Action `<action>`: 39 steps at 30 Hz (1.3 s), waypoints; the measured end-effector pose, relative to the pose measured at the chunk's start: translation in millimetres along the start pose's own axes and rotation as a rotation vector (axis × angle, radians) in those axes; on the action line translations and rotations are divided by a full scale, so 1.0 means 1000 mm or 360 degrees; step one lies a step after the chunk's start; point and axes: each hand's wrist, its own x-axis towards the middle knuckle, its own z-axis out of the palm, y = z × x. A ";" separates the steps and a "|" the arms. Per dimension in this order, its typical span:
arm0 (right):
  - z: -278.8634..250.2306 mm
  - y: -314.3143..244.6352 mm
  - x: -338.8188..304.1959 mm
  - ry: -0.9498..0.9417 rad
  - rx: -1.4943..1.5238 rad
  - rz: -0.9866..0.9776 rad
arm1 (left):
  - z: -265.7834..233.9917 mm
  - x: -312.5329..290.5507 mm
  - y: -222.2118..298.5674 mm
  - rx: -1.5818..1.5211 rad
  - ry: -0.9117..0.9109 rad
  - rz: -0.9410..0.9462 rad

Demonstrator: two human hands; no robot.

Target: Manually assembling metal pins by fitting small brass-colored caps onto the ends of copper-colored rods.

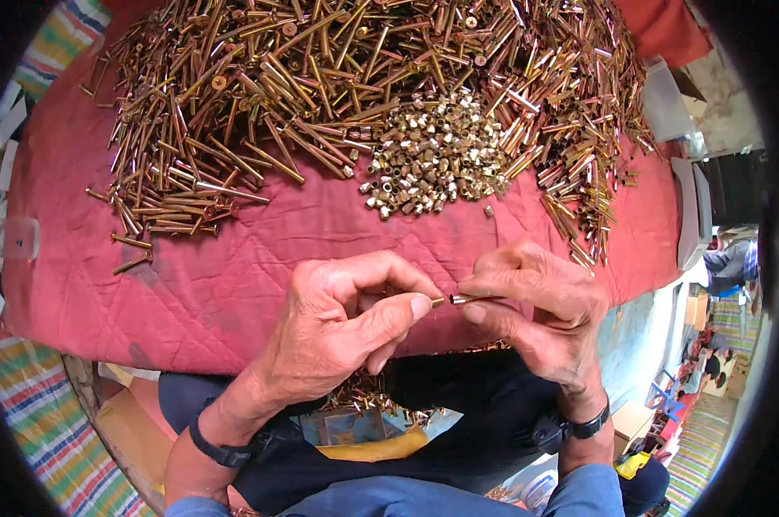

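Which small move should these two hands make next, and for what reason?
Probably the right hand should ease slightly toward the left hand, so the two held pieces meet end to end. The left hand pinches a small brass-coloured piece, the right hand a shiny metal piece; their ends face each other, nearly in line, with a narrow gap between.

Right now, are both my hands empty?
No, your left hand pinches a small brass-coloured piece, and your right hand holds a thin metal piece facing it.
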 end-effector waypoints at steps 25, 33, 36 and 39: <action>0.008 -0.011 0.000 -0.0023 0.0204 0.0135 | -0.007 -0.005 -0.001 -0.0629 -0.0073 -0.0122; 0.012 -0.014 -0.003 -0.0004 0.0131 0.0053 | -0.003 -0.006 -0.003 -0.0458 -0.0075 -0.0105; 0.016 -0.011 -0.006 -0.0001 0.0065 -0.0067 | 0.000 -0.006 -0.004 -0.0503 -0.0120 -0.0157; 0.027 -0.013 -0.003 -0.0120 -0.0164 -0.0389 | 0.010 -0.002 -0.007 -0.0799 -0.0101 -0.0371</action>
